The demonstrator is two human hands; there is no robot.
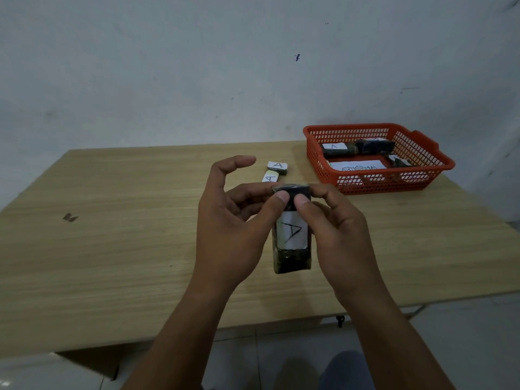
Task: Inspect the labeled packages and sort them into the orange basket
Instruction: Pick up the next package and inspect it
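While you hold the dark package [292, 235] up over the table [112, 220] for a look, both of your hands share its top end: your left hand [236, 220] pinches it with thumb and middle fingers, the index finger lifted free and curved, and your right hand [337, 235] pinches the same end with thumb and fingers. Its white label, marked A, faces you, lying sideways. The lower end hangs unsupported, so a loosened pinch during the hand-over to one hand would likely let it swing or drop onto the table.

Your orange basket [416, 150] sits well apart, at the far right of the table, already holding several labelled packages and a card reading ABNORMAL. A hasty toss from here might clip its near wall or land on that card and hide it. Two more A-labelled packages [274, 171] lie just beyond your hands; a careless reach across could nudge them.
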